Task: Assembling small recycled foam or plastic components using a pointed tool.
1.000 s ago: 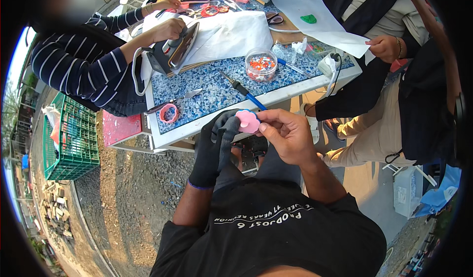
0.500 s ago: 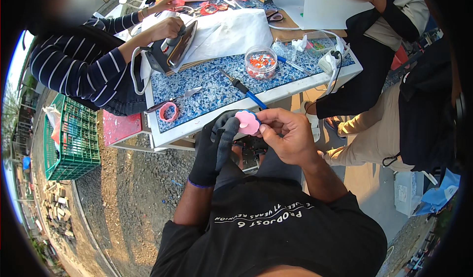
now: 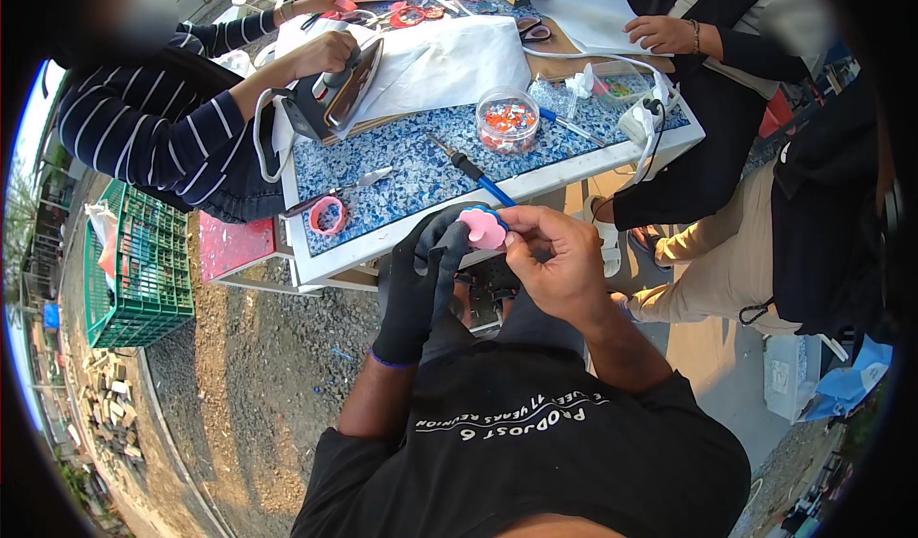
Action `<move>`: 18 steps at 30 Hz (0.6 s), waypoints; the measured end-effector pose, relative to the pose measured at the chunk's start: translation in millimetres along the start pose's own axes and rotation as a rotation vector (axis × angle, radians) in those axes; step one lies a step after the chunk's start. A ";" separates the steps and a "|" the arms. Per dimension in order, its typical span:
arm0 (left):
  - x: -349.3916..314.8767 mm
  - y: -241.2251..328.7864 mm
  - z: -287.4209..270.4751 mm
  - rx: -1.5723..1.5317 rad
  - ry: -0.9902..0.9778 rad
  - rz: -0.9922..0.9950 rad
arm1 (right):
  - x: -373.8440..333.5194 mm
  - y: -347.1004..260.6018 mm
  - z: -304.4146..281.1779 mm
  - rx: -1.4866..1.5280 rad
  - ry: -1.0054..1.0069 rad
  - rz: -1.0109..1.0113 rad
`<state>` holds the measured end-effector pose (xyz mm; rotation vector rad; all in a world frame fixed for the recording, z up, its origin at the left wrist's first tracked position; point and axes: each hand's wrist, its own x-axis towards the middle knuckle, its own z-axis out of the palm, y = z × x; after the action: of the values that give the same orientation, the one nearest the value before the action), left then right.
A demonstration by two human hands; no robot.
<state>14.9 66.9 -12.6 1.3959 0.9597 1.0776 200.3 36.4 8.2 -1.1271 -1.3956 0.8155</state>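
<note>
My left hand (image 3: 418,275), in a black glove, has its fingers curled at the left side of a small pink scalloped piece (image 3: 486,230) with a blue rim. Bare, my right hand (image 3: 559,259) pinches the piece's right edge between thumb and fingers. Both hands are in front of the table's near edge, above my lap. A soldering iron with a blue handle (image 3: 473,173) lies on the table just beyond them. The piece's underside is hidden.
On the blue speckled table (image 3: 402,175) stand a round clear tub of chips (image 3: 507,121), a pink ring (image 3: 327,216) and a craft knife (image 3: 368,179). At left, a person's hand (image 3: 325,53) holds an iron (image 3: 354,88) on white paper. Another person's hand (image 3: 660,35) touches paper.
The pink piece has turned slightly in my hands, and my left thumb and fingers have shifted on it. At right, the other person's white sheet has been lowered onto the table.
</note>
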 end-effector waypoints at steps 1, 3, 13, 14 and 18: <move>-0.9 2.2 0.6 0.047 0.043 0.004 | 0.0 -1.2 1.2 -0.099 0.036 -0.076; -2.6 8.1 2.6 0.092 0.089 0.008 | 0.2 -2.1 1.5 -0.199 0.069 -0.153; -10.8 20.4 19.3 -0.068 0.119 0.041 | -1.7 -6.6 9.8 -0.424 0.109 -0.459; -10.0 14.5 19.3 -0.084 0.129 0.058 | -1.9 -6.6 10.8 -0.432 0.110 -0.460; -11.1 10.4 19.2 -0.073 0.139 0.061 | -4.9 -4.8 14.4 -0.415 0.102 -0.429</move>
<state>30.3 50.1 -3.6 1.3112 0.9723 1.2564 185.0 32.1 8.9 -1.0981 -1.6858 0.1616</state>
